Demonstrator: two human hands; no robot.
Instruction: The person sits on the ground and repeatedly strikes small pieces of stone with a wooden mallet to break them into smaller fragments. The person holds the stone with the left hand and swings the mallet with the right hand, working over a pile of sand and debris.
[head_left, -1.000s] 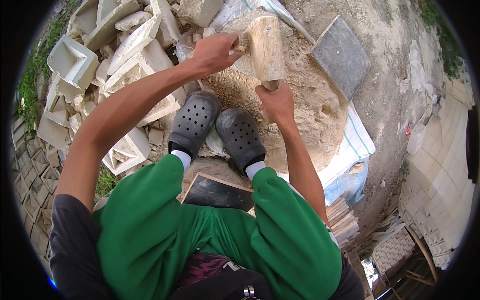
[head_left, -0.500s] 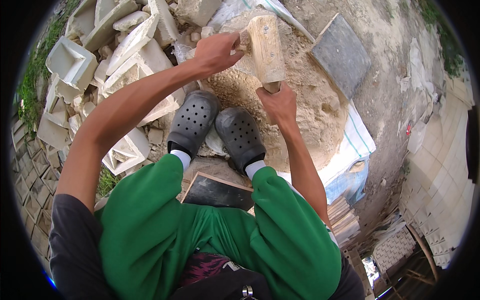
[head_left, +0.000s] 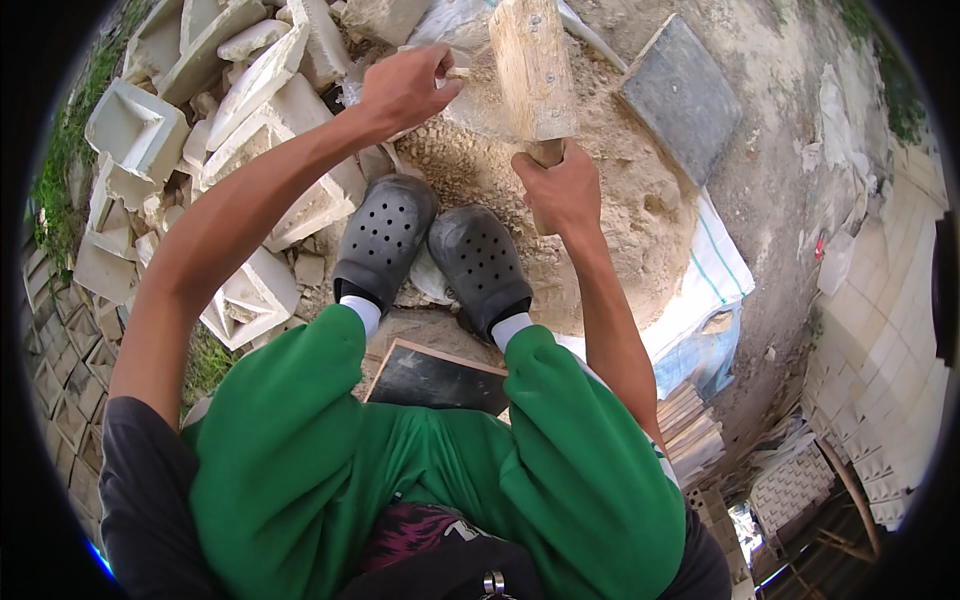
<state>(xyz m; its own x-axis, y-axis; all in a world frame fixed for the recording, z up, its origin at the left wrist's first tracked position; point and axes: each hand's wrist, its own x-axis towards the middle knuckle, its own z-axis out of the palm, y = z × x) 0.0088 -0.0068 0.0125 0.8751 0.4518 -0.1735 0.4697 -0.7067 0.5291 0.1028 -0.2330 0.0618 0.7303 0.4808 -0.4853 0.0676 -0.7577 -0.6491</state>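
Note:
My right hand [head_left: 562, 190] is wrapped round the handle of a wooden mallet [head_left: 533, 75], whose pale block head is raised over the rubble. Left of it, my left hand [head_left: 408, 85] has its fingers closed at the edge of a pale, dusty broken slab [head_left: 480, 100]. The mallet head hides part of that slab, so whether the two touch I cannot tell. Beneath both hands spreads a heap of beige crushed rubble [head_left: 620, 240] on a white woven sheet [head_left: 712, 262].
Broken pale moulded blocks [head_left: 285, 150] are piled at the left. A grey square slab [head_left: 682, 98] lies at the far right of the heap. My grey clogs [head_left: 385, 235] stand at its near edge, with a dark board [head_left: 435, 378] between my legs.
The mallet head has shifted slightly up and away in the view. My left hand has moved a little left and farther out, still closed.

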